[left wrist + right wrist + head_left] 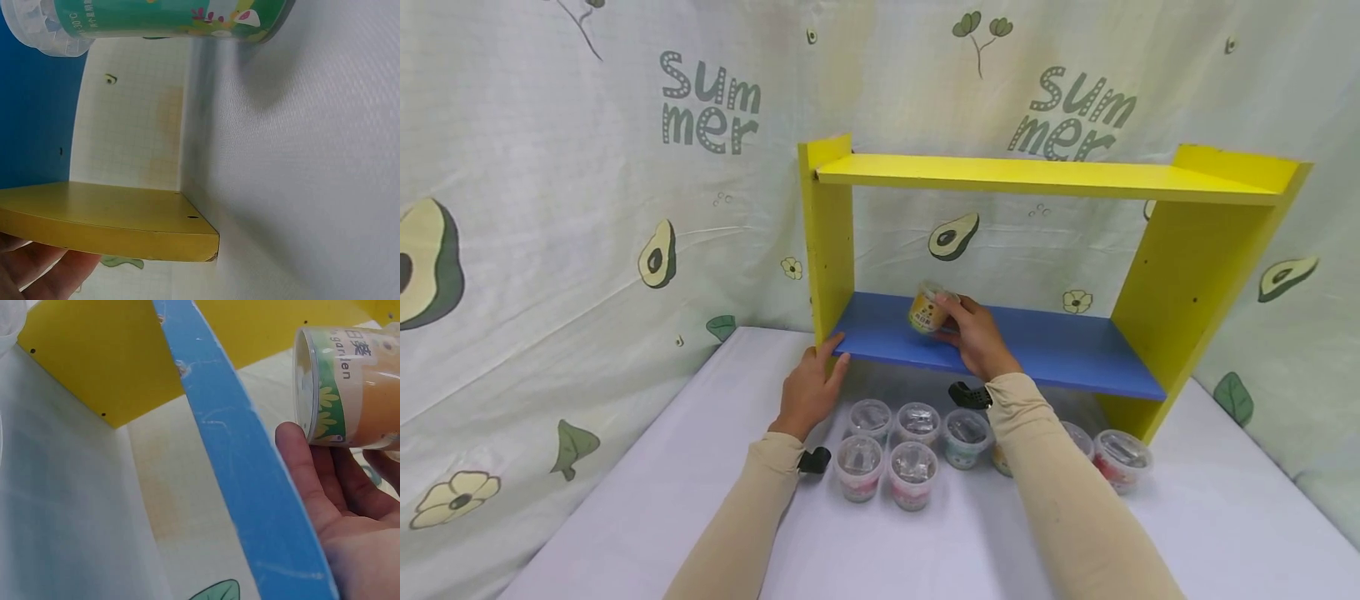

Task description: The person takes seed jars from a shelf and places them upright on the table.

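Observation:
My right hand [979, 337] holds a small clear plastic tub [927, 308] with an orange and green label, tilted just above the blue shelf board [1037, 342]. In the right wrist view, the fingers [300, 462] lie along the underside of the tub [350, 387]. My left hand [808, 387] grips the front edge of the yellow left side panel [831, 250] where the blue board meets it. In the left wrist view, its fingers [56, 272] lie against the panel [119, 240], partly cut off by the frame.
Several lidded clear tubs [860, 467] stand on the white tabletop [700, 467] in front of and under the blue board. More tubs [1122, 458] stand at the right, partly behind my right forearm. A yellow top board [1037, 173] overhangs the blue one. Printed cloth [737, 208] hangs behind.

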Motion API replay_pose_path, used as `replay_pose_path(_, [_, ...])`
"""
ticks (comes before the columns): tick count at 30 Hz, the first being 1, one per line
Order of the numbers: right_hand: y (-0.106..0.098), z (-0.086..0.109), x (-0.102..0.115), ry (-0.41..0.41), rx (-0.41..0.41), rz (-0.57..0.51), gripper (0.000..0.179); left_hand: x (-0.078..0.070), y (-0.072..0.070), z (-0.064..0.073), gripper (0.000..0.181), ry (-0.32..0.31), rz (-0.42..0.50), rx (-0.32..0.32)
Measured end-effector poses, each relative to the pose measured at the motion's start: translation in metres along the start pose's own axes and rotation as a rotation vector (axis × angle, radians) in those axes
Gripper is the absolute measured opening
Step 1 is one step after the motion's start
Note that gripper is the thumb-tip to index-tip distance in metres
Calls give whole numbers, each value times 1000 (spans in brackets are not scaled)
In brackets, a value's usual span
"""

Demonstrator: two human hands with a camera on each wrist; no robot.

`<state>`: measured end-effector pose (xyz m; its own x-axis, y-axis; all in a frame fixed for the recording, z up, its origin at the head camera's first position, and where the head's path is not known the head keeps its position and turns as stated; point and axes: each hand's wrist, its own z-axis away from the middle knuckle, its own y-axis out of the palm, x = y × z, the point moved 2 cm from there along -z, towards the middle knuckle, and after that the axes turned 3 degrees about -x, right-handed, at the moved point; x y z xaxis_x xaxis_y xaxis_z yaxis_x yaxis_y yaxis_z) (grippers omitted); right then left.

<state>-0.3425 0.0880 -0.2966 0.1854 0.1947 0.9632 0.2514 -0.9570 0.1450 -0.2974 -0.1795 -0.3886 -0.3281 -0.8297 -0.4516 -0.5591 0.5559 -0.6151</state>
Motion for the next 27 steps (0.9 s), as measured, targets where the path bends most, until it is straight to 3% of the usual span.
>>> replay_pose_path(10, [-1,9,3,-39,-18,45,59,1,3,1,50,6,-5,-3])
replay_pose_path(21, [-14,44,6,-70,-40,108,61,1,1,6,48,2,-11,-8])
replay_pose_path(27, [-22,64,12,-87,-7,136,62,-1,-1,5,47,18,-3,-22])
